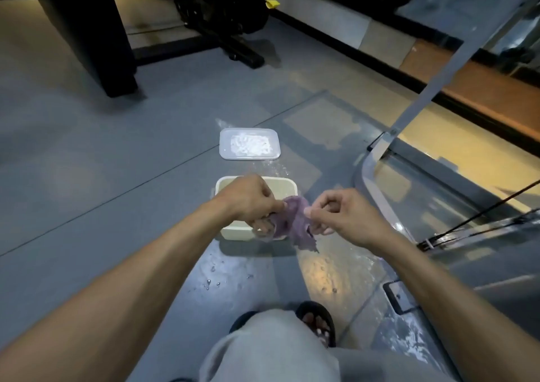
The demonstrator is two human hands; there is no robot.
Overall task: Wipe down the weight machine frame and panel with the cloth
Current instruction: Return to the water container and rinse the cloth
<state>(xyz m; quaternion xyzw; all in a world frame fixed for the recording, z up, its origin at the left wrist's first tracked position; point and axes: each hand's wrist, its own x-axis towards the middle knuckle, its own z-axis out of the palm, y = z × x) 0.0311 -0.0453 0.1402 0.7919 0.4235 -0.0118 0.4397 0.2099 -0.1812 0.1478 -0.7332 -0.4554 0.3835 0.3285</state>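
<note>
A wet purple cloth (295,223) hangs stretched between both my hands above a white plastic tub (233,232) on the floor. My left hand (251,200) grips the cloth's left end with curled fingers. My right hand (347,215) pinches its right edge between thumb and fingers. The grey weight machine frame (377,188) curves along the floor at the right, and a slanted grey bar (455,57) rises from it toward the top right. Its panel (493,267) fills the right side.
The tub's lid (249,144) lies flat just beyond the tub. Water drops (213,279) spot the grey floor near me. My sandalled foot (318,323) and knee are at the bottom. A dark pillar (87,33) and black exercise equipment (222,22) stand at the back.
</note>
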